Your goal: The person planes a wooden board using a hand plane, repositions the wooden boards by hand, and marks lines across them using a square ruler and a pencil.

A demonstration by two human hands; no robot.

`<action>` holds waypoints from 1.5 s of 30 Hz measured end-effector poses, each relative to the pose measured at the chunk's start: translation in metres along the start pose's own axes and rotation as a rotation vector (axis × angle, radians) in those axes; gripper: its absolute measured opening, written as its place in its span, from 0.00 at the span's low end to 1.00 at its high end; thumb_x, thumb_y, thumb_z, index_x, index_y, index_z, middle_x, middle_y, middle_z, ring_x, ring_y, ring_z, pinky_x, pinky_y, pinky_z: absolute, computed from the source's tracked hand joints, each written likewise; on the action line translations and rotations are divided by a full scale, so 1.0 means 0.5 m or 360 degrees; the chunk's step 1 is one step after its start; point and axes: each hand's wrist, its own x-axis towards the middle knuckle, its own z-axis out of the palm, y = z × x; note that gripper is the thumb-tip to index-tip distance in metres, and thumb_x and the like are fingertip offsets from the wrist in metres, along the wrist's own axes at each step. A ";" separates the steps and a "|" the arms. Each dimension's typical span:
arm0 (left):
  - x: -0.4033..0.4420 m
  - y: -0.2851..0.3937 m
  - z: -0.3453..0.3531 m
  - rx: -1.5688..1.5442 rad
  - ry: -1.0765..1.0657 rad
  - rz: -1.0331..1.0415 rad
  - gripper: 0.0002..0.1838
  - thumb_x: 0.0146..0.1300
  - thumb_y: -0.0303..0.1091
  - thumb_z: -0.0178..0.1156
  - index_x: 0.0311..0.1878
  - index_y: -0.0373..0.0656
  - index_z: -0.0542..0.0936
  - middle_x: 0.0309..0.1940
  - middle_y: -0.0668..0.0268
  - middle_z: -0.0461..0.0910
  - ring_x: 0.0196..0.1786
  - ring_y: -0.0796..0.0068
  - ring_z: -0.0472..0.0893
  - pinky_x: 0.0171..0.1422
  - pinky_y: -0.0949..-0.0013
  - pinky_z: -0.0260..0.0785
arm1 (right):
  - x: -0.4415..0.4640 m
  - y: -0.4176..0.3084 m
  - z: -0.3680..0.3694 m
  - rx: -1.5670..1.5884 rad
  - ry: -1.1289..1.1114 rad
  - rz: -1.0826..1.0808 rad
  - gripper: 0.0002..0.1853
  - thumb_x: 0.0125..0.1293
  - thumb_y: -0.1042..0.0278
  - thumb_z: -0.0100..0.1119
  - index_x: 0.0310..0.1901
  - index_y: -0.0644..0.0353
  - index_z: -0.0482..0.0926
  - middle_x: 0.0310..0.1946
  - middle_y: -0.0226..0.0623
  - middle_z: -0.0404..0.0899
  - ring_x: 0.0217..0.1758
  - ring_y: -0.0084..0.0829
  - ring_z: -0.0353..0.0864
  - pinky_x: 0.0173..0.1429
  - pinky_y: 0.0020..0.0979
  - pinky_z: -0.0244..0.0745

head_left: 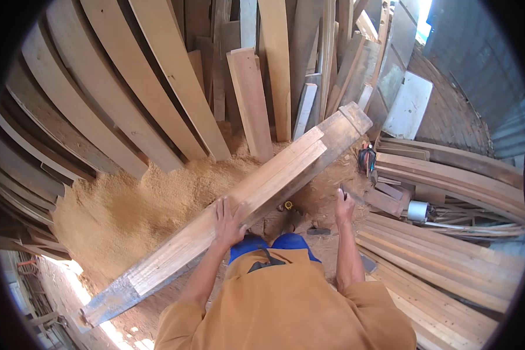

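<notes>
A pale wooden plank (181, 256) lies diagonally along a narrow, worn bench beam (347, 131). My left hand (228, 223) rests flat on the plank's near edge, its fingers stretched out over the wood. Off to the right of the plank, my right hand (345, 209) is closed around a dark, flat, thin tool (352, 195). The tool's exact kind is not clear, and the fingers hide part of it. It is held apart from the plank.
Sawdust (116, 216) is heaped beyond the bench. Tall boards (140, 76) lean behind it. Stacked planks (443, 256) lie at right, near a white cylindrical container (417, 210). A small round yellow-and-black object (288, 205) and a dark block (318, 231) are by my legs.
</notes>
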 end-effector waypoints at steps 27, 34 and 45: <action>0.338 0.203 0.041 0.0104 -0.0113 -0.0152 0.53 0.44 0.49 0.82 0.78 0.86 0.70 0.81 0.45 0.55 0.75 0.37 0.62 0.79 0.32 0.52 | 0.583 -0.199 0.140 0.0052 -0.1130 -0.0300 0.18 0.75 0.58 0.63 0.33 0.65 0.82 0.25 0.28 0.78 0.29 0.20 0.72 0.35 0.32 0.69; 0.338 0.203 0.041 0.0114 -0.0096 -0.0139 0.54 0.43 0.49 0.82 0.78 0.86 0.70 0.80 0.45 0.56 0.75 0.38 0.63 0.79 0.33 0.53 | 0.573 -0.197 0.151 -0.0067 -0.1315 -0.0280 0.17 0.75 0.57 0.63 0.35 0.65 0.83 0.25 0.27 0.78 0.28 0.20 0.71 0.35 0.29 0.68; 0.341 0.204 0.039 0.0113 -0.0160 -0.0173 0.53 0.44 0.50 0.82 0.77 0.86 0.70 0.80 0.46 0.57 0.75 0.38 0.62 0.79 0.33 0.52 | 0.578 -0.208 0.149 0.0011 -0.1228 -0.0271 0.17 0.74 0.56 0.63 0.37 0.65 0.82 0.25 0.30 0.79 0.29 0.22 0.74 0.36 0.31 0.71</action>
